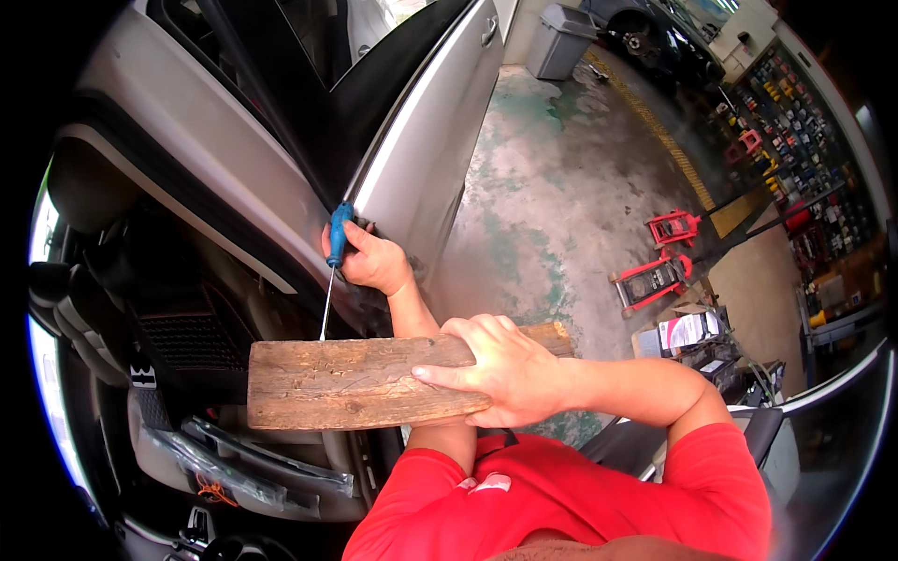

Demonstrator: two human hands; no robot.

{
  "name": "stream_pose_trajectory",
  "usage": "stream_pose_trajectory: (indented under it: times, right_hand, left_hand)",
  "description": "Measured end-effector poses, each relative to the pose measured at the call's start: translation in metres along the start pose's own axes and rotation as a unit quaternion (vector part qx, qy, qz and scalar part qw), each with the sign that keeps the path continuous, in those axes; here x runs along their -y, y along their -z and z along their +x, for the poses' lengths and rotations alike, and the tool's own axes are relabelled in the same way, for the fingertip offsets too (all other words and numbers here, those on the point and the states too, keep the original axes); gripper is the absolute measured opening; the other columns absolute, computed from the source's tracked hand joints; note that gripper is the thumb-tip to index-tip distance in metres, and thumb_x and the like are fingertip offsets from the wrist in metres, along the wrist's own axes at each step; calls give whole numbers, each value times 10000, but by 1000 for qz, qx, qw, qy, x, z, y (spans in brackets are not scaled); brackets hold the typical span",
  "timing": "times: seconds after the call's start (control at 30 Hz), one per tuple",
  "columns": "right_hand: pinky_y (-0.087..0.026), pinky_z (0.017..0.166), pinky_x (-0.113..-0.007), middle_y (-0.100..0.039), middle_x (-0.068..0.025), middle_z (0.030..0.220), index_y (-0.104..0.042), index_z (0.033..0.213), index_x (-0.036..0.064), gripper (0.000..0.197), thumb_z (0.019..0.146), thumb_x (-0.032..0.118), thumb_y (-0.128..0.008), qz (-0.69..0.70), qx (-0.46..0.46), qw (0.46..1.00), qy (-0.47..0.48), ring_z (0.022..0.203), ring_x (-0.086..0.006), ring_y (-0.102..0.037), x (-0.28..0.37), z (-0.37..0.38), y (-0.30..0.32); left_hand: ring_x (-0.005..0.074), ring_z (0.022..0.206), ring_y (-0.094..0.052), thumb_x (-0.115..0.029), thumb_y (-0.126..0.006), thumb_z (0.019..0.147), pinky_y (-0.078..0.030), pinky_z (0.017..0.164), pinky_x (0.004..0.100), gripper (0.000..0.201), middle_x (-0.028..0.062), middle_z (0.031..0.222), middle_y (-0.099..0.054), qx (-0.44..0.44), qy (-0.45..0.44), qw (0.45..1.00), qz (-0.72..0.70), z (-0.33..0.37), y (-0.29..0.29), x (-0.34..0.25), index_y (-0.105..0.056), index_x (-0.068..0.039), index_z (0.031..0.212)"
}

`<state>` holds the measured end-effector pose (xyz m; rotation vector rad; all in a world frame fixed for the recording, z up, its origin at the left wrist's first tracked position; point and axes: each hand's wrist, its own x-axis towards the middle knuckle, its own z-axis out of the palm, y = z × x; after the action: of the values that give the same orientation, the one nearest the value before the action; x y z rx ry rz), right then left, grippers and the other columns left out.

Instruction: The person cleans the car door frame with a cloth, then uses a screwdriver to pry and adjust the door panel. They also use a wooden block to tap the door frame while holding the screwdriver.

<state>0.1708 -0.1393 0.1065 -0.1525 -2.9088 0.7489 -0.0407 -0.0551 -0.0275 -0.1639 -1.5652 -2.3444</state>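
My left hand (377, 263) is closed around the blue handle of a screwdriver (340, 230). The screwdriver's thin metal shaft points down toward me, and its tip is hidden behind or ends at the edge of a worn wooden block (351, 383). My right hand (500, 366) grips that block near its right end, thumb across the top face. The block lies level across my left forearm in the picture, covering part of it. Just beyond my left hand are the silver car's door frame and an open rear door (426, 140).
At left is the car's interior with a seat (89, 309) and a plastic-wrapped trim strip (253, 467). Red floor jacks (650, 282) stand on the stained floor at right, near boxes (690, 329). A grey bin (561, 42) and a loaded tool wall (795, 122) are farther off.
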Motion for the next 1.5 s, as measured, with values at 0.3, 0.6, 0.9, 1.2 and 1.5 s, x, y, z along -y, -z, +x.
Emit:
stream_pose_trajectory:
  times: [0.3, 0.6, 0.9, 1.2, 1.5]
  right_hand:
    - [-375, 915, -471, -414, -231, 1284, -497, 1399, 302, 773, 686, 286, -798, 66, 103, 989, 79, 1092, -385, -444, 2, 8, -10]
    - [-370, 957, -476, -431, -232, 1290, -514, 1381, 276, 772, 676, 321, -823, 136, 32, 990, 32, 1118, -397, -465, -6, -14, -15]
    - [-376, 971, -488, -430, -250, 1306, -500, 1394, 217, 852, 625, 289, -861, 156, 23, 987, -29, 1151, -416, -468, -29, -41, -24]
    - [-383, 959, -491, -438, -248, 1294, -495, 1398, 231, 890, 591, 249, -872, 139, -8, 989, -41, 1130, -404, -478, -22, -43, -26]
    - [-380, 922, -482, -451, -212, 1281, -578, 1315, 273, 781, 576, 246, -829, 14, 34, 998, 48, 1114, -386, -472, 7, -24, -8]
  left_hand:
    - [196, 836, -649, -142, -572, 976, -574, 688, 284, 314, 142, 1045, -637, 49, 16, 997, -52, 5, 14, 6, -500, 50, 1214]
    - [220, 1062, -598, 12, -545, 960, -535, 937, 354, 325, 149, 1246, -556, 181, 39, 977, -104, 0, 37, 2, -486, 37, 1279]
    - [219, 1107, -586, -38, -552, 969, -516, 957, 351, 342, 154, 1235, -566, 164, 102, 972, -136, 4, 38, -3, -475, 54, 1289]
    - [207, 953, -634, -5, -575, 942, -570, 832, 329, 322, 151, 1132, -615, 71, 98, 985, -119, 4, 18, -7, -496, 65, 1246]
    - [167, 919, -641, -56, -600, 953, -584, 771, 283, 292, 105, 1068, -635, 80, 61, 989, -110, 5, 17, -2, -516, 48, 1213]
